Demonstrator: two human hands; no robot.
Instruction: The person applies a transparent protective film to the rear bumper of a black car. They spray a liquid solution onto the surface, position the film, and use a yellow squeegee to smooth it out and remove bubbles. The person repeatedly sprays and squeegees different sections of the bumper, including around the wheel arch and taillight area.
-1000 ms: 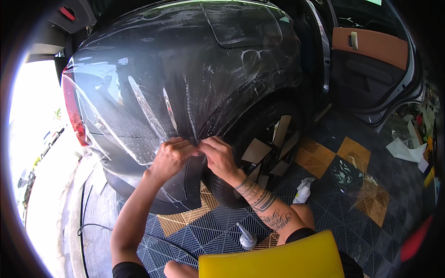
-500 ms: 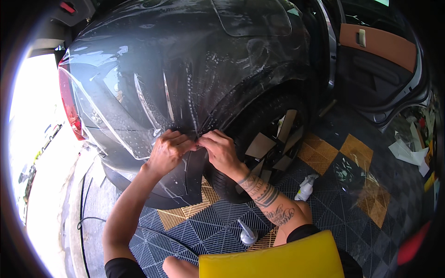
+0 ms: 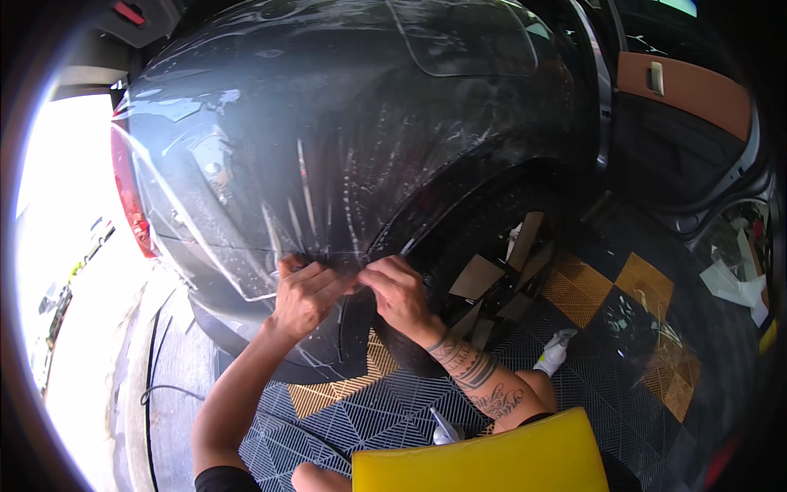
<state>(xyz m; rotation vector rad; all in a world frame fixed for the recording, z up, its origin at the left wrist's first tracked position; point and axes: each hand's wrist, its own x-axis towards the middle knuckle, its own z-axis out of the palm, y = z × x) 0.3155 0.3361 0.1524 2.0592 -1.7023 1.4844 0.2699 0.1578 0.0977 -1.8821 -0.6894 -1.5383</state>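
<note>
Clear film, wet and creased, lies over the dark grey rear quarter of a car, between the red tail light and the wheel arch. My left hand and my tattooed right hand meet low on the panel beside the tyre, both with fingers closed on the film. Long folds in it run up from my fingers; their tips are slightly blurred.
An open car door stands at right, above scraps of white paper. On the tiled floor are a white spray bottle and a grey handled object. A yellow slab fills the bottom centre. Bright daylight shows at left.
The car and both hands sit lower and a little further right in the picture, as the view has shifted. My hands keep their closed grip while the film's creases have changed shape.
</note>
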